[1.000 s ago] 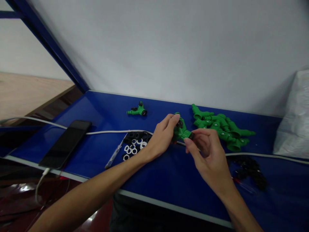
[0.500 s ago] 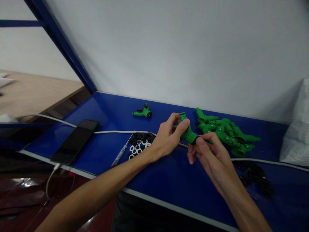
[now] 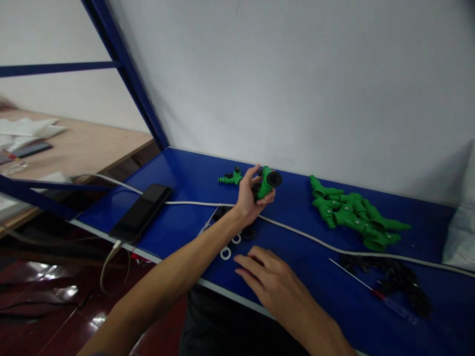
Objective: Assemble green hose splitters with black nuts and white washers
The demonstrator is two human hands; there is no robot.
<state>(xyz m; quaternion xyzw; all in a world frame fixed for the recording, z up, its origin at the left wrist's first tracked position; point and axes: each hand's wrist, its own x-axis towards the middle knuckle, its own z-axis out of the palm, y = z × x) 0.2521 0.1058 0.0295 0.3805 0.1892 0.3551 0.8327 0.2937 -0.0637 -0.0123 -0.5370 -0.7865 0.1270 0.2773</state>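
Note:
My left hand [image 3: 249,195] is closed round a green Y-shaped hose connector [image 3: 264,185], lifted above the table, its round black end [image 3: 275,179] facing right. Below that arm lie white rings [image 3: 225,253] and black rings [image 3: 249,233], partly covered by the forearm. My right hand [image 3: 272,277] is low over the table with its fingers apart, fingertips just right of the white rings; nothing shows in it. Behind my left hand lies another green hose connector with black parts [image 3: 230,178].
Several green connector bodies [image 3: 351,210] are heaped at the right. Near them lie small black parts [image 3: 403,282] and a screwdriver [image 3: 393,305]. A white cable [image 3: 297,231] crosses the blue table; a phone [image 3: 141,212] lies left. A pale bag [image 3: 462,232] stands at the right edge.
My right hand has left the connector and moved down and left to the white rings. My left hand has turned the connector so its black end shows. The view has swung left.

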